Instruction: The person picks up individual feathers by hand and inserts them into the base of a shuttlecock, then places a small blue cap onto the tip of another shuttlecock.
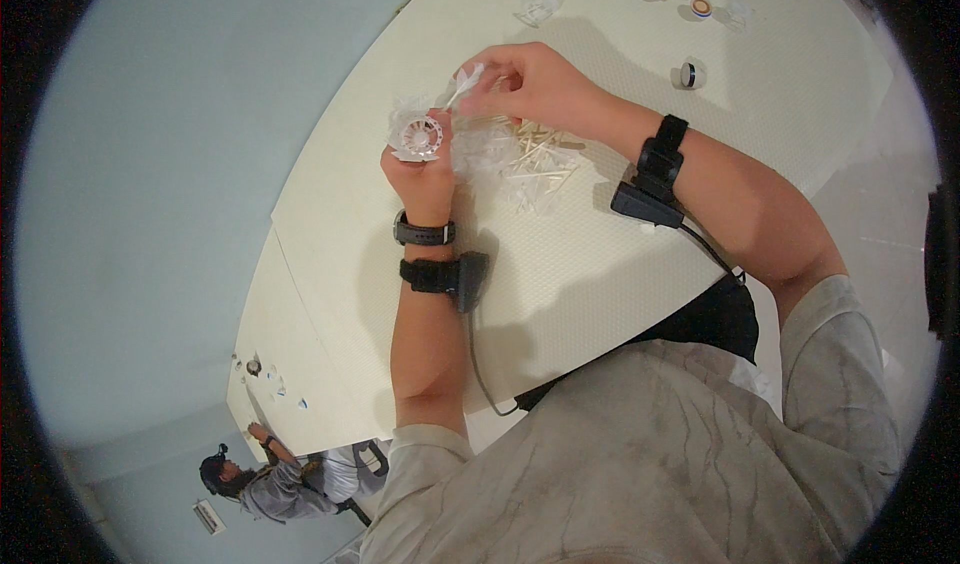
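Observation:
My left hand [425, 184] is closed around a white, round openwork piece [418, 138] that looks like a spoked plastic wheel. Its ring faces up toward me, and my fingers hide part of it. Just above and to the right, my right hand [525, 82] pinches a thin white piece with a flared, petal-like end [467, 80]. The lower end of that piece comes close to the left hand; I cannot tell whether the two pieces touch. Beneath the right hand lies a loose pile of thin pale sticks [540, 154], with crumpled clear plastic wrapping [482, 152] beside it.
A clear plastic piece [540, 9] lies at the far side of the white table [560, 274]. Small round containers [701, 8] stand far right, and a black-and-white one [690, 76] lies nearer. Cables run from both wrist straps. Another person [270, 489] sits at lower left.

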### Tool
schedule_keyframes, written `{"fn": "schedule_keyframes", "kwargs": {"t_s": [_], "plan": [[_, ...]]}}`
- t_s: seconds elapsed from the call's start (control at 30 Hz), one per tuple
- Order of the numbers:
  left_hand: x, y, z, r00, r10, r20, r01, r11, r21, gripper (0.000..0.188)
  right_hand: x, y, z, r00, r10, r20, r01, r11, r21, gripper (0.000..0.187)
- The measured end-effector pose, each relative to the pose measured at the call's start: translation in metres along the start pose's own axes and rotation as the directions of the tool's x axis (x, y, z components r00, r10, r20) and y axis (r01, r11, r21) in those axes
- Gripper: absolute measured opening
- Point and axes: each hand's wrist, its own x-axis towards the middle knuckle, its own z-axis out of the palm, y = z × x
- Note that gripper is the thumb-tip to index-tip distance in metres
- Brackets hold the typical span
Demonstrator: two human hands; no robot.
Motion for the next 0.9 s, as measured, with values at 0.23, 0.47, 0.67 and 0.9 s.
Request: {"fn": "schedule_keyframes", "kwargs": {"t_s": [0.23,0.47,0.67,0.9], "plan": [[0.0011,-0.0003,0.0006,0.998,0.05,0.032,-0.053,0.994,0.095,0.01,0.0016,0.0011,-0.0073,0.999,0.027,0.017,-0.027,0.999,-0.034,0.03],[0.0029,0.0015,-0.0008,0.997,0.042,0.061,-0.049,0.992,0.116,0.017,0.001,0.0011,-0.008,0.995,-0.043,-0.084,0.033,0.992,-0.12,0.022],[0.0017,-0.0007,0.0004,0.998,0.01,0.055,-0.012,0.999,0.039,0.022,-0.0018,-0.0074,-0.0057,0.996,-0.061,-0.064,0.056,0.995,-0.08,0.021],[0.0015,0.0014,-0.0005,0.99,-0.005,0.142,-0.004,0.998,0.06,0.018,-0.0028,-0.0047,-0.004,0.99,-0.124,-0.063,0.111,0.977,-0.181,0.02]]}}
